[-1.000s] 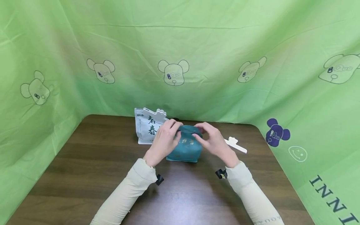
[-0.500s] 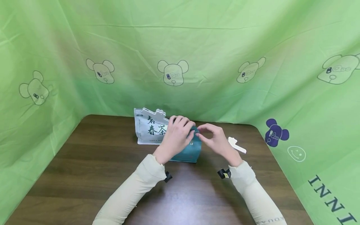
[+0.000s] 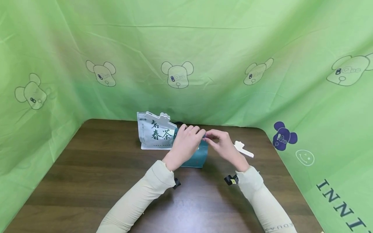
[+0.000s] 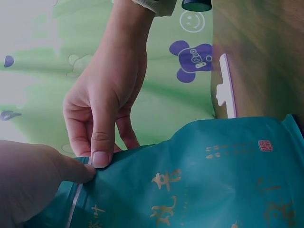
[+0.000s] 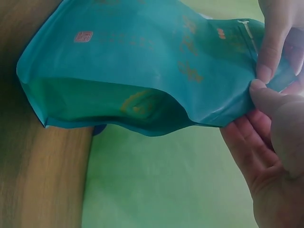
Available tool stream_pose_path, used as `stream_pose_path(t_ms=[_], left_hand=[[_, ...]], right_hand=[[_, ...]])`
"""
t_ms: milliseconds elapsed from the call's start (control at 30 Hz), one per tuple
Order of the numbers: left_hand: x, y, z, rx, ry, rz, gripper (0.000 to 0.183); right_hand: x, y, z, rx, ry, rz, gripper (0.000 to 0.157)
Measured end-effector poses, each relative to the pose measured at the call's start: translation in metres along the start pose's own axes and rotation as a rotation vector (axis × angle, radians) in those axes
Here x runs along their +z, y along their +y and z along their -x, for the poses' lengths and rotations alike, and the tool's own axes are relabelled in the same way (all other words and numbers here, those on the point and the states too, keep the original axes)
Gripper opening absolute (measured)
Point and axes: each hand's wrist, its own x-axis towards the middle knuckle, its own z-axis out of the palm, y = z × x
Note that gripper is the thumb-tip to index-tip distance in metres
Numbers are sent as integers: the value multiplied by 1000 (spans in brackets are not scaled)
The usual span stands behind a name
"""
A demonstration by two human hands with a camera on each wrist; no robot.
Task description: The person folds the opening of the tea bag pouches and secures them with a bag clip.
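A teal pouch (image 3: 199,158) with gold lettering stands on the table in the head view, its left part and top largely behind my left hand. My left hand (image 3: 187,144) grips the folded top of the pouch, fingers over the far side and thumb in front. Right beside it, my right hand (image 3: 223,147) pinches the top's right corner between thumb and fingers. In the left wrist view a pale zip strip (image 4: 74,204) runs under the left thumb, close to the right thumb. From the right wrist view, both thumbs (image 5: 260,86) nearly meet on the front panel.
Behind and left stands a pale pouch (image 3: 147,137) with dark lettering, a white clip (image 3: 160,119) across its top. Another white clip (image 3: 243,149) lies on the wooden table (image 3: 96,161) to the right. Green printed cloth (image 3: 140,90) hangs around the back and sides.
My left hand has slid right along the pouch's top until it sits beside the right hand, covering more of the front. The right thumb and fingers have come together on the corner.
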Motion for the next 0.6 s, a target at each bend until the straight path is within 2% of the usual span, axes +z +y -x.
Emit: stream_pose_path(t_ms=[333, 467, 600], left_hand=[[1, -3, 1, -16, 7, 37, 7], [1, -3, 0, -17, 9, 35, 6], [2, -4, 1, -18, 6, 45, 6]], right_hand=[[1, 11, 3, -86, 24, -10, 21], [1, 9, 5, -56, 42, -38, 22], [-2, -6, 4, -15, 39, -98, 19]])
